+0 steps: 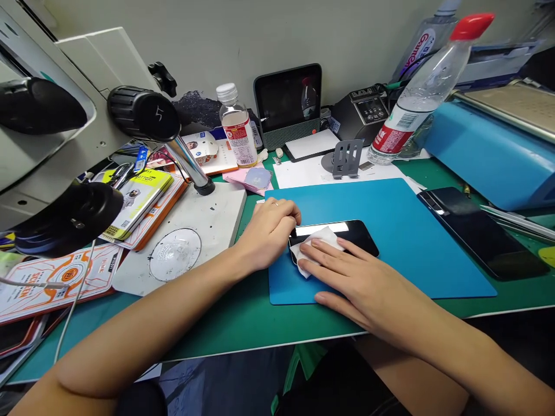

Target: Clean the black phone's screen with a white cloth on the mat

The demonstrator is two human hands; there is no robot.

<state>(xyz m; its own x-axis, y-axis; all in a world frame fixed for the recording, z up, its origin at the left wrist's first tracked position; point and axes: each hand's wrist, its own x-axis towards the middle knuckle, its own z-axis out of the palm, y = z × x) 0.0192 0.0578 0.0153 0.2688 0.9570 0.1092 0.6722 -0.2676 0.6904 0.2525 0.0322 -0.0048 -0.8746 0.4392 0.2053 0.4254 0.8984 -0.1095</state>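
Observation:
A black phone (362, 236) lies screen up on a blue mat (390, 208). My right hand (347, 274) holds a white wipe (325, 236) against the screen's left part, its fingers stretched over the wipe and its thumb lower, over the mat. At the phone's left end, my left hand (273, 228) is closed, with curled fingers against the edge; its fingertips are partly hidden. To the right, a second, larger black phone (481, 231) lies across the mat's edge.
A microscope (52, 144) on a pale base (221, 214) stands at left beside stacked boxes (134, 202). Behind the mat are a small bottle (238, 130), a display (288, 101) and a metal phone stand (347, 159). A red-capped bottle (407, 115) and blue machine (489, 150) stand right.

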